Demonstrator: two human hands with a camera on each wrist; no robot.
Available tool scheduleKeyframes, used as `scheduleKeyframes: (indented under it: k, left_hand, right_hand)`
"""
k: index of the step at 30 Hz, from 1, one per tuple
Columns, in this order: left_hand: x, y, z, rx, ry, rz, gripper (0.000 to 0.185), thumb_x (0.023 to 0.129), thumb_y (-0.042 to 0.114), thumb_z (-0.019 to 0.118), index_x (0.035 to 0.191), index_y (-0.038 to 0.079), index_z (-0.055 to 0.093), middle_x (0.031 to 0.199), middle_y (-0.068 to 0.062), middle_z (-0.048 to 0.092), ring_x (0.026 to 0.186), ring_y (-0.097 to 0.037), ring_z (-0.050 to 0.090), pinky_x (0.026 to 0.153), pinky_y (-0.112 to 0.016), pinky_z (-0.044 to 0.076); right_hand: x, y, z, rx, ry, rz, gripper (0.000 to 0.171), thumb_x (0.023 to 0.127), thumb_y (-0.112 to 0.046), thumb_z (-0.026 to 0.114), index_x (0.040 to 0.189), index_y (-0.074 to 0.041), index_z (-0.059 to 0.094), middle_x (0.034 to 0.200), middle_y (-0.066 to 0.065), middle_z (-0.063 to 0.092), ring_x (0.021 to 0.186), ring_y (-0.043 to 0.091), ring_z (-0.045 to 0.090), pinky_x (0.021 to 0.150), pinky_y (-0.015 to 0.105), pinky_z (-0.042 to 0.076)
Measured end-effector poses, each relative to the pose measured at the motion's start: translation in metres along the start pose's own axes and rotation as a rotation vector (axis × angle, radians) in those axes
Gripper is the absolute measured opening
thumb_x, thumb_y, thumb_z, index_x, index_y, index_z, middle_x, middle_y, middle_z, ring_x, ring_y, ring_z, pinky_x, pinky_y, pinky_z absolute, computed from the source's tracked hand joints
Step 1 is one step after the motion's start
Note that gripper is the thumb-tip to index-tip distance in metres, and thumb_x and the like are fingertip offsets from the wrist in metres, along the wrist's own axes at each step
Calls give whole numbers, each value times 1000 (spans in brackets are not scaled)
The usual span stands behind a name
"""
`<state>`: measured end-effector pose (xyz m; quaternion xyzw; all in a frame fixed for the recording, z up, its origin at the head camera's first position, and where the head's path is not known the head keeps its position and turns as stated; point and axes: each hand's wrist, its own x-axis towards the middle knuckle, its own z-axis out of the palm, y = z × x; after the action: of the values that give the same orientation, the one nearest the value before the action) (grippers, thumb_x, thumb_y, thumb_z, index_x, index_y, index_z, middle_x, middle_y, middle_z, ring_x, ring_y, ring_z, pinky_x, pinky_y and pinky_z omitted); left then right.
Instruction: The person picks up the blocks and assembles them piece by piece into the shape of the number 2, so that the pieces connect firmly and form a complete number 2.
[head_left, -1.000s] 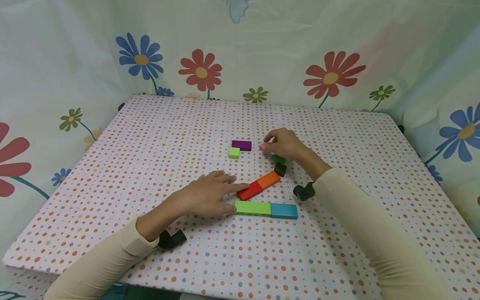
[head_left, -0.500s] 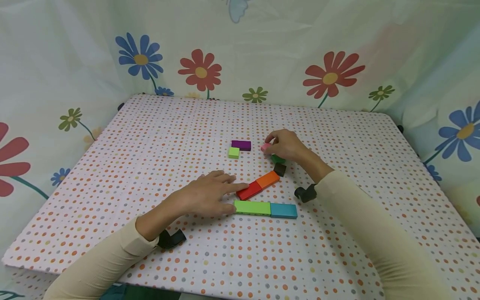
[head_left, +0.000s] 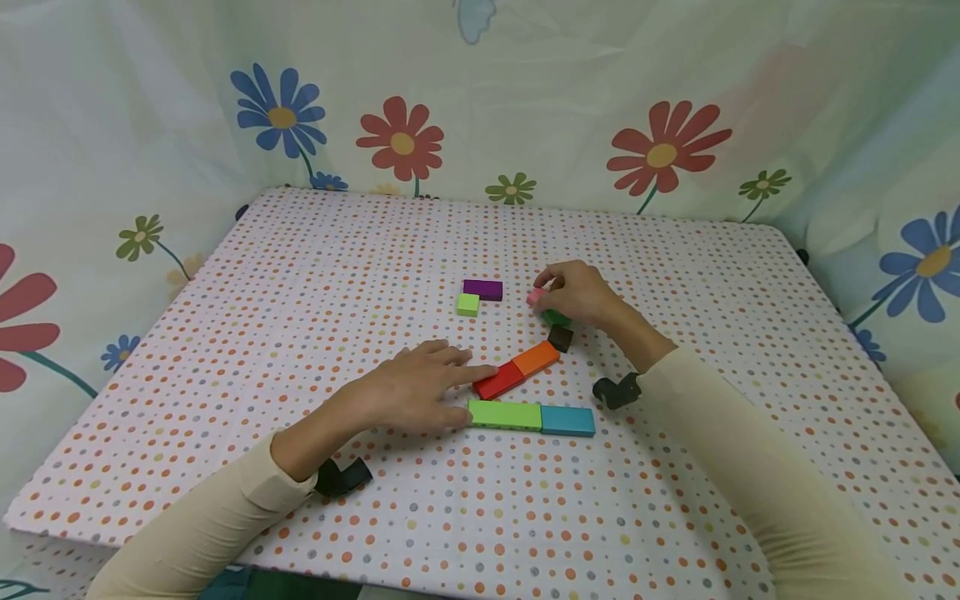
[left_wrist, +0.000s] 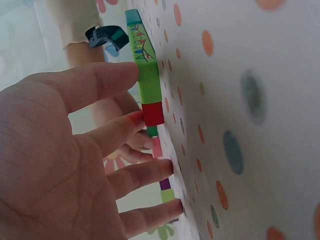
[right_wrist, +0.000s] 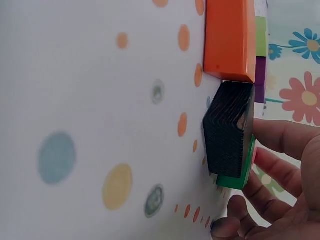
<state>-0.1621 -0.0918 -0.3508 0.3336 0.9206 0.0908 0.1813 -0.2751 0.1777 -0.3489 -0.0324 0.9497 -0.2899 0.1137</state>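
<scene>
My right hand (head_left: 577,293) pinches a small pink block (head_left: 535,297) near the middle of the table. Close by lies a dark green block (head_left: 557,318), partly under that hand, with a black block (head_left: 560,338) at its near end. From there an orange block (head_left: 536,358) and a red block (head_left: 498,382) continue the line end to end. With fingers spread, my left hand (head_left: 416,388) touches the red block with its index fingertip. Its thumb tip meets the end of a long light green block (head_left: 504,415), which abuts a blue block (head_left: 567,422).
Farther back, a purple block (head_left: 483,290) stands against a small light green block (head_left: 468,305). A dotted cloth covers the table (head_left: 360,275), and a flowered curtain (head_left: 525,108) hangs behind it. Dark wrist cameras (head_left: 617,390) jut from both wrists.
My right hand has shifted slightly right and nearer with the pink block, closing on the dark green block. My left hand stays in place.
</scene>
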Motion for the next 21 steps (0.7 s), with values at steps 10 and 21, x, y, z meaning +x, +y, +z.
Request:
scheduleKeyframes:
  k: [10,21]
  left_hand:
    - [0,0,0,1,4,1,65,96,46,60,157,40,37,164,-2,34,152,-34,23,116,-62,27]
    - [0,-1,0,-2,4,11,65,96,46,60,157,39,38,164,-3,34,151,-35,24,115,-64,28]
  right_hand:
    - [-2,1,0,24,9,-6,39,89,-22,76,125,-9,68,113,16,61,98,30,52,78,38,45]
    - [-3,0,0,22,11,1,40,91,-24,76,126,-7,67,115,16,62,98,31,53,79,39,47]
